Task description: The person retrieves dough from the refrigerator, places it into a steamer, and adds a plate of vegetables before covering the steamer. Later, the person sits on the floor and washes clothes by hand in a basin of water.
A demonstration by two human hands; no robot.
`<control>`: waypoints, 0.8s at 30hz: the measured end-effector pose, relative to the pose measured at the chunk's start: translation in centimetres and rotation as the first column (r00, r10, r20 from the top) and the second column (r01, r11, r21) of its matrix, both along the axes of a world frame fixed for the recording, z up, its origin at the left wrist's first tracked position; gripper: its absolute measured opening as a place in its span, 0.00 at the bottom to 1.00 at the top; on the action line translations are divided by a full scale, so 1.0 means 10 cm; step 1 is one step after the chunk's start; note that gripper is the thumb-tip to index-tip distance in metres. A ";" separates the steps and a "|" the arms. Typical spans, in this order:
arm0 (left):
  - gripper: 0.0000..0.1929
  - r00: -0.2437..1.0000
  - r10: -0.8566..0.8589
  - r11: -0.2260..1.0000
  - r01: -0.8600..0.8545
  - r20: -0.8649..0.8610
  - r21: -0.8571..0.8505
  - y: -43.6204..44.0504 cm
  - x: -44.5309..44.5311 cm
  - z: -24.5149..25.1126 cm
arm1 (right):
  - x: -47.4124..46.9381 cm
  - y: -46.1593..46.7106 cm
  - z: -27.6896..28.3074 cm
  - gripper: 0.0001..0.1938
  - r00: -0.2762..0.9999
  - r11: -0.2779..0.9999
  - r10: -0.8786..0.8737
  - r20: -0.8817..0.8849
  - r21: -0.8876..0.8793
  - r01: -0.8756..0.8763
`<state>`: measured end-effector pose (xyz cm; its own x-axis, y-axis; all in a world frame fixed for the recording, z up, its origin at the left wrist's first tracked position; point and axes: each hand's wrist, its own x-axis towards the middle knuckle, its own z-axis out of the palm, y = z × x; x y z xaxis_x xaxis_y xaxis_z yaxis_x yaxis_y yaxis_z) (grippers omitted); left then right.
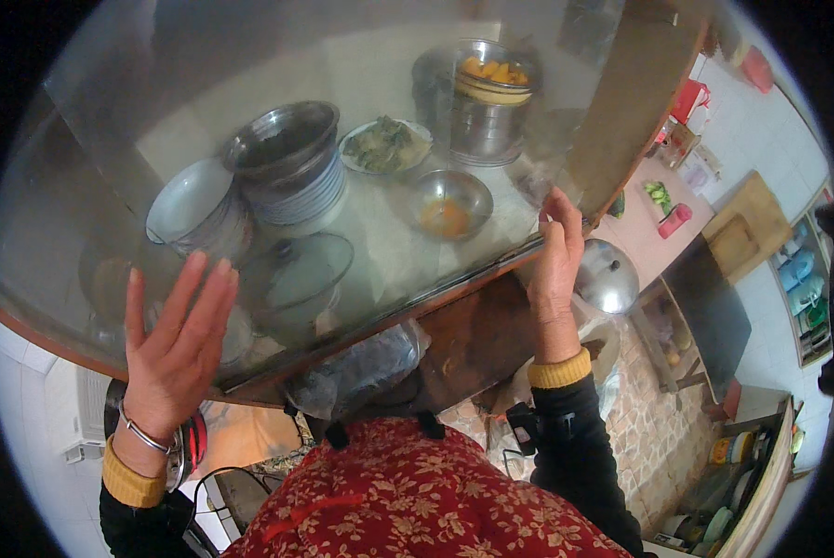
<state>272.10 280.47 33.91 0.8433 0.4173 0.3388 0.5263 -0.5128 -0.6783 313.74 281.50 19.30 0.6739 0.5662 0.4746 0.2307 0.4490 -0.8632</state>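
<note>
My left hand (178, 331) is spread, palm toward the sliding glass front (382, 279) of a cupboard; whether it touches the pane cannot be told. My right hand (558, 254) is at the pane's right end by the frame, fingers bent; any contact is unclear. Behind the glass are a white enamel basin (192, 202), a metal pot (284, 136) on stacked bowls (301, 192), and a plate of leafy greens (385, 146). A steel bowl with orange liquid (452, 209) sits near a metal container (486, 129) topped by a bowl of orange-yellow pieces (493, 70).
A glass lid (298, 268) lies inside at the front. Right of the cupboard are a domed metal lid (606, 275), a pink counter (647, 234) with cut greens (659, 195), and a wooden cutting board (748, 220). A bagged bundle (368, 363) sits below the glass.
</note>
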 end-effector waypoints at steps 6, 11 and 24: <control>0.25 0.999 0.023 0.999 -0.021 0.040 -0.050 0.00 -0.13 -0.08 | -0.03 0.03 0.03 0.23 0.998 0.997 -0.051 0.048 -0.050 0.054; 0.25 0.988 -0.117 0.988 0.106 0.101 0.109 -0.05 0.10 -0.15 | 0.02 0.03 0.08 0.20 0.994 1.000 0.016 -0.105 -0.021 -0.018; 0.30 0.989 -0.105 0.991 0.095 0.103 0.097 0.46 0.46 -0.30 | 0.35 0.55 0.04 0.32 0.880 0.901 0.378 -0.288 -0.105 -0.421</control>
<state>276.74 285.06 30.91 0.8356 0.2959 0.4628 0.5481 -0.5050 -0.6668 317.24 287.02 19.70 0.4587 0.8661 0.1987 -0.1757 0.3076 -0.9352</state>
